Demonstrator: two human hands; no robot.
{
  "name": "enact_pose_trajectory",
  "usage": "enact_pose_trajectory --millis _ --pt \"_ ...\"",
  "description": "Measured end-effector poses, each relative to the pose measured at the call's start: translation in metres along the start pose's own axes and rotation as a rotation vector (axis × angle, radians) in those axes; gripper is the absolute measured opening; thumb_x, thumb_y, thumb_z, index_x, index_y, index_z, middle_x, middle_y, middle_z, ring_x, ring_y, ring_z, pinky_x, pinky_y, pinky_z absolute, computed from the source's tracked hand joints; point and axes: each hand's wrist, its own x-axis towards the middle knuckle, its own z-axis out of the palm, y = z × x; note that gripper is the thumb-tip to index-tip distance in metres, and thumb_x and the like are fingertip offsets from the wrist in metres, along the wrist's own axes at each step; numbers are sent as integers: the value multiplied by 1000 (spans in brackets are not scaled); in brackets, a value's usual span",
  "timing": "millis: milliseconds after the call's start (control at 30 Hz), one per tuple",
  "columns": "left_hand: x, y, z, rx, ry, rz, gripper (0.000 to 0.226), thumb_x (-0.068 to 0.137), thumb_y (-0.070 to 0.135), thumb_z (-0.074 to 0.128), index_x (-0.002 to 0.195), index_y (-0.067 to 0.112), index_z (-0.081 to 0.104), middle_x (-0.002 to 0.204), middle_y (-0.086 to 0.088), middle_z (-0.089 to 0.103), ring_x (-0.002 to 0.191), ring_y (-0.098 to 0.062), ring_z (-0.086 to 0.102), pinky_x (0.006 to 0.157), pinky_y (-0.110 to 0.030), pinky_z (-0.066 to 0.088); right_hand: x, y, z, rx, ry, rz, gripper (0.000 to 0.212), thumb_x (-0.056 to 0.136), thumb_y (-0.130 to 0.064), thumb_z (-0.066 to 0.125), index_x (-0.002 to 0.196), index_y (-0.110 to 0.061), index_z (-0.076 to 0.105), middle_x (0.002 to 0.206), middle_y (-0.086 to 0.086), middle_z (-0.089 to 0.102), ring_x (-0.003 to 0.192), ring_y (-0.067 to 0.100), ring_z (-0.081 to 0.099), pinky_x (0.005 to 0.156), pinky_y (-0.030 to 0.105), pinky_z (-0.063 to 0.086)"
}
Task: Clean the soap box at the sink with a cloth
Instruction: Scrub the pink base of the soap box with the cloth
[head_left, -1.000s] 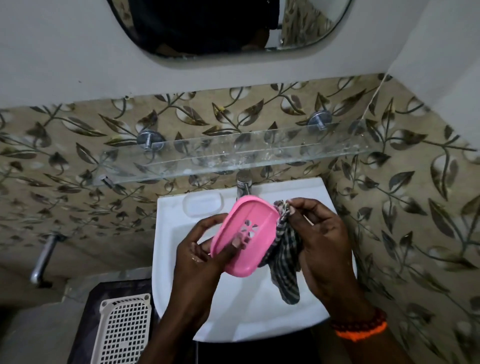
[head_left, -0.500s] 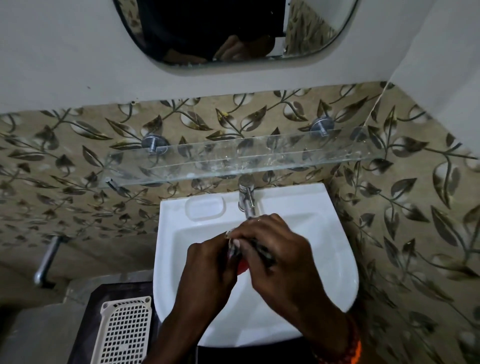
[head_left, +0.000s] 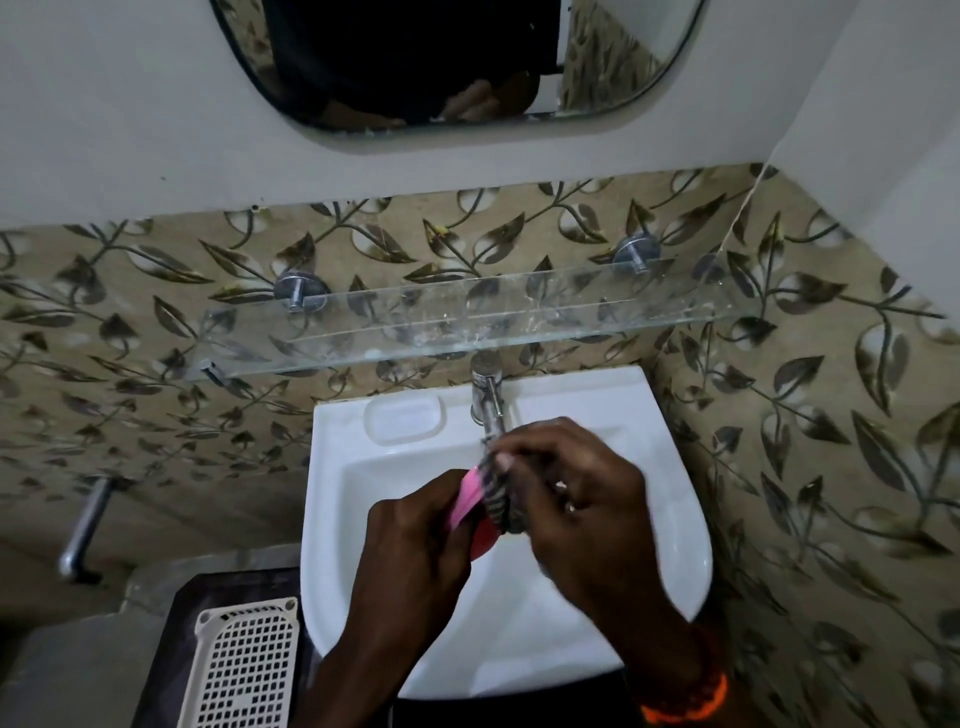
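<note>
Pink soap box (head_left: 464, 500) sits over the white sink (head_left: 670, 499), just below the tap (head_left: 487, 400): my left hand (head_left: 415, 551) grips it while my right hand (head_left: 582, 499) presses a checked cloth (head_left: 500, 501) against it.

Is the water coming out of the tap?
Off. No stream shows below the tap, and the sink looks dry around the hands.

Sink (head_left: 649, 415) below shelf (head_left: 467, 322), tap (head_left: 485, 400) at its back edge, mirror (head_left: 441, 57) above; basket (head_left: 244, 670) left of sink; both hands (head_left: 415, 551) hold soap box (head_left: 467, 501) and cloth (head_left: 498, 499) over basin
</note>
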Motion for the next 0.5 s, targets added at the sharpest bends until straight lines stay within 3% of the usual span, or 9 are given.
enact_pose_trajectory --millis 67,100,233,300,400,500 --pt "-2 -4 1 24 19 -12 33 87 9 70 75 32 51 58 15 49 51 -9 34 49 -14 26 6 7 -5 108 100 218 17 88 3 74 88 -14 78 84 -8 78 81 7 75 74 15 54" --pt "-2 -5 2 32 14 -13 39 87 4 72 75 34 51 58 19 49 51 -7 34 49 -12 26 7 7 -4 106 105 241 18 87 3 75 87 -14 78 83 -8 78 81 6 75 74 15 55" --pt "1 3 4 -17 -7 45 59 84 -10 70 71 41 42 60 29 55 51 6 53 52 5 30 -6 -9 10 -92 -53 -61 17 88 0 71 93 -16 76 92 -11 72 92 2 70 83 14 52" --pt "1 3 5 -20 16 62 42 87 2 66 73 36 46 59 25 55 50 3 53 51 3 30 -5 -8 7 -107 -68 -109 17 87 0 71 93 -16 76 93 -11 73 93 2 69 85 13 52" --pt "-4 -9 7 2 39 3 16 89 15 67 80 26 59 58 6 50 51 -16 37 47 -23 33 7 5 -3 159 69 284 19 89 0 73 88 -19 79 87 -6 79 86 11 76 83 32 62" --pt "-8 -14 7 -60 96 -5 14 91 16 68 88 30 66 59 0 54 53 -24 44 48 -32 41 5 15 0 473 159 698 20 92 3 67 85 -11 79 90 17 79 84 31 76 84 53 62"
